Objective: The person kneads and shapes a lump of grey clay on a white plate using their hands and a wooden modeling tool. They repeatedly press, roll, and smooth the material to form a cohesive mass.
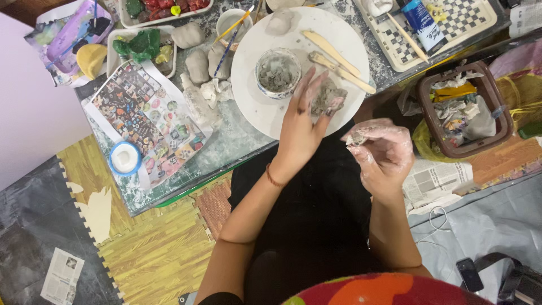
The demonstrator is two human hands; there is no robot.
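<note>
A flattened lump of grey clay [329,96] lies on a round white board [254,107], toward the board's near right edge, which in turn sits at the near edge of the desk [237,138]. The left hand [299,121] reaches over it with fingers spread and fairly straight, fingertips pressing on the clay's left side rather than closing around it. The right hand [381,152], coated in pale slip, is held off the desk just beyond its near right corner, fingers curled narrowly and pinching a small bit of clay [354,139]. This looks like the shaping step, adding or smoothing pieces; joining the pinched bit would call for a gentle, steady press. Beside the lump stand a small bowl of grey clay scraps [278,72] and two wooden modelling tools [339,63] (both untouched).
</note>
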